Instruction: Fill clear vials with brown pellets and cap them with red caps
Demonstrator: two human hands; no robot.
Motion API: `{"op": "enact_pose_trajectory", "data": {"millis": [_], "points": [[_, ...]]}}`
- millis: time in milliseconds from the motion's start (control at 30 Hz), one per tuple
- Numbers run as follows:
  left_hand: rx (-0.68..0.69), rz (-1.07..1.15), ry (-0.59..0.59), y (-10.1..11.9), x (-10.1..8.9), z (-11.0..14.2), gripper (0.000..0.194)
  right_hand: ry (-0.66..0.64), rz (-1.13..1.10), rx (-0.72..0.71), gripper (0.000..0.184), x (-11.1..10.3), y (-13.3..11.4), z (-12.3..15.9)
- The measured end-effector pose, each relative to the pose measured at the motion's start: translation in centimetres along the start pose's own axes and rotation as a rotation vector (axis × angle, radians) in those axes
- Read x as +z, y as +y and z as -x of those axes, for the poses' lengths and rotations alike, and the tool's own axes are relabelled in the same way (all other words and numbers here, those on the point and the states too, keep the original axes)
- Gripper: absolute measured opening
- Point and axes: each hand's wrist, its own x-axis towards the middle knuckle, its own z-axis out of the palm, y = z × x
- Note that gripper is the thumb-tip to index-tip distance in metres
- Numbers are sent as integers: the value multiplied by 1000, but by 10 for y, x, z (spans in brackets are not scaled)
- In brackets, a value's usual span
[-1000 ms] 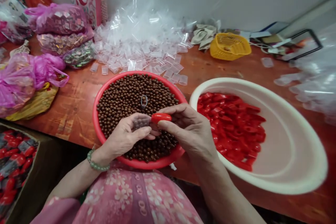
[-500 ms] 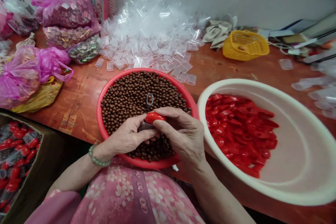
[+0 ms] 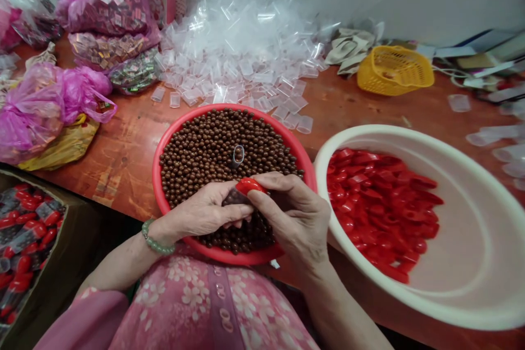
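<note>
My left hand grips a small clear container filled with brown beads, held over the near part of a red basin full of brown beads. My right hand pinches a red cap against the top of that container. Both hands meet above the beads. A small clear empty container stands upright among the beads. To the right, a large cream basin holds many more red caps.
A heap of clear plastic containers lies at the back of the wooden table. Pink bags sit left, a yellow basket back right. A cardboard box of finished red-capped containers sits lower left.
The red cap has gone from lying sideways beside the container to sitting pressed on its top. Both hands drew closer together; the view shifted slightly left.
</note>
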Motion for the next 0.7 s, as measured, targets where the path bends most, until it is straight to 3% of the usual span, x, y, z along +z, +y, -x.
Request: {"op": "enact_pose_trajectory", "data": {"millis": [167, 267, 467, 567, 700], "points": [[11, -13, -28, 6, 0, -2, 35, -81, 93, -57, 14, -6, 3, 2], [-25, 22, -43, 7, -3, -2, 39, -151, 269, -175, 18, -11, 1, 1], [2, 228, -63, 6, -3, -5, 41, -302, 763, -507, 69, -11, -14, -11], [44, 356, 1, 5, 1, -7, 36, -265, 892, -589, 59, -7, -16, -16], [53, 398, -20, 3, 5, -7, 41, -205, 882, -678, 55, -4, -14, -19]]}}
